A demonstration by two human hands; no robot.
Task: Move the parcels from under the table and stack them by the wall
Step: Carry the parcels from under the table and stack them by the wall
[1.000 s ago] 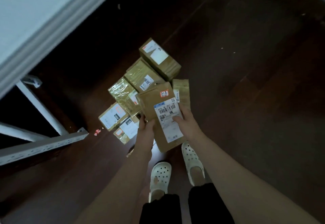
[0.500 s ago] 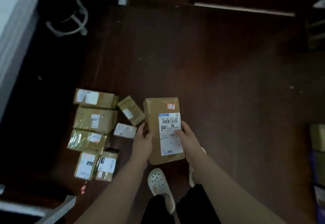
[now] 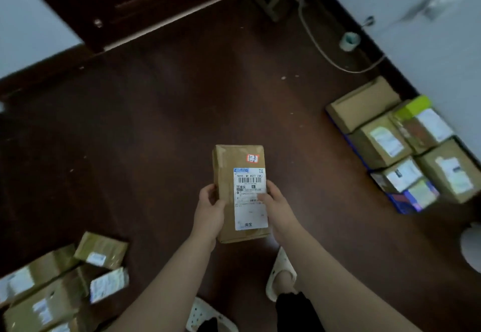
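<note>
A flat brown cardboard parcel (image 3: 240, 193) with a white barcode label and a small red-edged sticker is held above the dark wooden floor (image 3: 161, 123), label facing up. The left hand (image 3: 209, 208) grips its left edge, thumb curled over the top face. The right hand (image 3: 277, 205) grips its right edge, thumb lying on the label. Brown labelled cardboard boxes (image 3: 406, 146) stand packed together against the white wall (image 3: 416, 0) on the right. More brown taped parcels (image 3: 59, 282) lie on the floor at lower left, blurred.
</note>
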